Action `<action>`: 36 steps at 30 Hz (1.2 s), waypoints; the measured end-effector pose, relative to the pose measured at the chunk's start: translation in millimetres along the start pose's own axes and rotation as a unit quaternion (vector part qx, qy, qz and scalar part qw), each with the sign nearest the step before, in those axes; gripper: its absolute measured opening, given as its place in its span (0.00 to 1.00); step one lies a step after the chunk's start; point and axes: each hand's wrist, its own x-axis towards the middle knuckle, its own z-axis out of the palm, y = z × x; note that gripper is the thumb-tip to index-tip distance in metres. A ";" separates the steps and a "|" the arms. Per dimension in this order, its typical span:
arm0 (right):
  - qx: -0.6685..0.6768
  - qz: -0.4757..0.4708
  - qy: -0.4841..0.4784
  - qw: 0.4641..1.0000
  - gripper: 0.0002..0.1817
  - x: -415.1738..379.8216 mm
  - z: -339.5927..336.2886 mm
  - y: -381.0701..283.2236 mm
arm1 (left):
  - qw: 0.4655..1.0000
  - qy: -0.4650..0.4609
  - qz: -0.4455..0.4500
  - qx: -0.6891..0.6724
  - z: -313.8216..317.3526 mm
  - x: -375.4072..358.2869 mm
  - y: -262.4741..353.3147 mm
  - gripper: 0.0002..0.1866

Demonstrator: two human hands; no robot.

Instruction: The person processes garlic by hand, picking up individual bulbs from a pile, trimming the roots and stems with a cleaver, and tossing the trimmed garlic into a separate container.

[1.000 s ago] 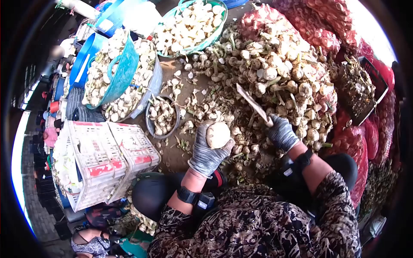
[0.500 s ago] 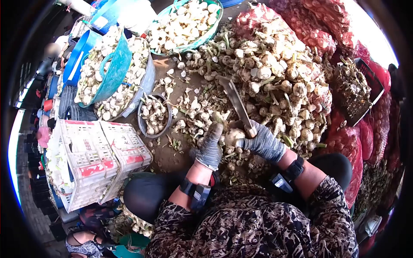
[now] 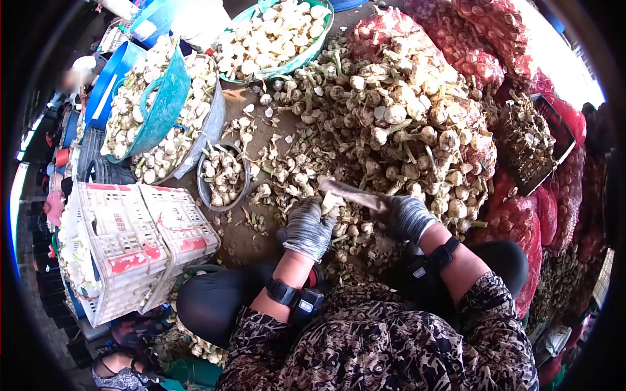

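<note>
My left hand [image 3: 308,228], in a grey knit glove, is closed around a pale garlic bulb [image 3: 330,202] that pokes out above the fingers. The right hand [image 3: 411,219], gloved alike, grips the handle of a broad-bladed knife [image 3: 352,194]. Its blade points left, with the tip end close to the bulb; motion blur hides whether they touch. Beyond both hands rises a large heap of garlic bulbs [image 3: 417,130] with stems on. Cut stems and loose bulbs [image 3: 293,169] lie on the ground in front of my left hand.
Left of the heap stands a small round bucket [image 3: 248,174] of garlic. Teal tubs [image 3: 171,107] with garlic bulbs are farther back. White plastic crates [image 3: 124,228] stand by my left knee. Red mesh sacks [image 3: 515,218] and a dark crate [image 3: 566,124] of scraps line the right side.
My hands have moved apart. The left has shifted slightly left and down with the bulb; the right has moved right, and the knife has swung from steeply upright to nearly level, pointing left.
</note>
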 end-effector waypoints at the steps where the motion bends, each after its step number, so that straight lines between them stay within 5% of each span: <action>1: -0.007 0.071 -0.032 0.997 0.21 5.5 1.3 11.9 | 0.996 0.010 -0.022 -0.082 5.4 -3.0 -9.3 0.16; 3: -0.006 0.076 -0.004 0.997 0.23 13.0 14.2 37.0 | 0.869 -0.031 -0.197 -0.452 25.9 -0.1 -34.7 0.11; 5: 0.037 0.065 0.038 0.996 0.20 12.2 11.7 27.1 | 0.692 -0.009 -0.347 -0.633 45.0 36.4 -71.2 0.07; 7: 0.156 0.022 0.151 0.976 0.15 16.4 12.6 15.3 | 0.560 0.033 -0.369 -0.741 -34.9 77.0 -9.7 0.10; 11: 0.242 -0.015 0.181 0.953 0.08 23.7 11.2 12.9 | 0.570 0.076 -0.124 -0.809 -86.9 184.5 -22.9 0.29; 14: 0.266 0.005 0.165 0.950 0.08 23.9 3.5 15.5 | 0.741 0.041 -0.129 -0.658 -69.2 218.3 -43.0 0.28; 16: 0.255 0.025 0.159 0.953 0.09 24.2 -2.0 13.7 | 0.803 -0.035 -0.154 -0.575 -11.8 218.1 -71.7 0.17; 17: 0.240 0.038 0.152 0.958 0.10 24.8 -3.9 12.0 | 0.873 0.015 -0.069 -0.482 61.5 212.3 -99.8 0.15; 18: 0.248 0.043 0.145 0.957 0.11 25.9 -4.8 10.5 | 0.938 -0.122 -0.119 -0.303 78.6 200.3 -106.7 0.23; 21: 0.256 0.028 0.142 0.956 0.11 32.3 5.9 16.6 | 0.913 -0.259 -0.301 0.094 89.1 159.2 -44.6 0.48; 25: 0.167 0.062 0.105 0.978 0.17 33.6 -6.3 5.6 | 0.854 -0.338 -0.326 0.223 131.8 154.1 -52.7 0.46; 31: 0.160 0.062 0.072 0.983 0.21 37.9 -8.2 9.3 | 0.934 -0.248 -0.215 0.142 135.2 140.9 -82.1 0.39; 32: 0.159 0.070 0.068 0.982 0.22 36.4 -10.2 8.9 | 0.925 -0.241 -0.227 -0.184 130.6 136.3 -83.2 0.40; 34: 0.198 0.046 0.091 0.975 0.22 38.8 -0.6 15.8 | 0.822 -0.183 -0.182 -0.507 104.2 119.9 -60.8 0.42; 36: 0.193 0.017 0.124 0.973 0.20 33.3 -7.1 9.9 | 0.813 -0.187 -0.122 -0.538 82.8 105.9 -45.1 0.46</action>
